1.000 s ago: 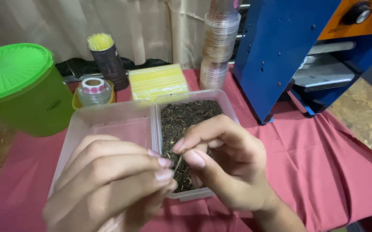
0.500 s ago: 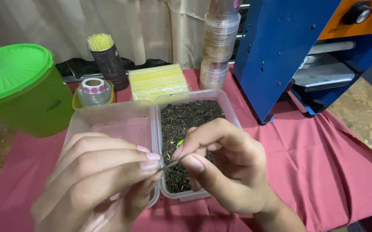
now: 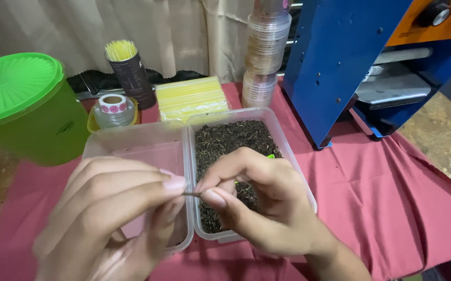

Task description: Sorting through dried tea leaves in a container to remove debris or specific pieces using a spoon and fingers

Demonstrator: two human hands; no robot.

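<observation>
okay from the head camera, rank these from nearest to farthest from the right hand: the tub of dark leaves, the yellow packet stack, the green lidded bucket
1. Tub of dark leaves, directly under the right hand.
2. Yellow packet stack, behind the tubs.
3. Green lidded bucket, far left.

The cloth (image 3: 392, 198) on the table is dark pink-red. The big tub (image 3: 22, 109) is bright green. The two boxes (image 3: 137, 138) are clear, and one holds dark brown, almost black bits (image 3: 230, 140). The flat packets (image 3: 191, 98) are pale yellow. The machine (image 3: 340, 62) is blue with an orange top. The curtain (image 3: 168, 31) is cream.
</observation>
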